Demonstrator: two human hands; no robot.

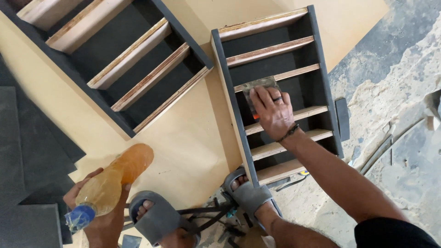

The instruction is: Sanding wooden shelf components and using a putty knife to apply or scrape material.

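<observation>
My right hand (272,111) presses a flat metal scraper blade (258,87) against the dark inner back of a small shelf unit (229,98) lying on the floor, between two plywood shelves. A ring and a bead bracelet show on that hand. My left hand (98,216) grips a plastic bottle (115,179) of amber liquid with a blue cap, held tilted above the tan board (183,147). My feet in grey sandals (158,218) stand at the unit's near end.
A second, larger dark shelf unit (121,55) with plywood slats lies at the upper left. Dark grey sheet pieces (27,160) are stacked at the left. Rough concrete floor (395,82) spreads to the right. Dark straps and small tools lie between my feet.
</observation>
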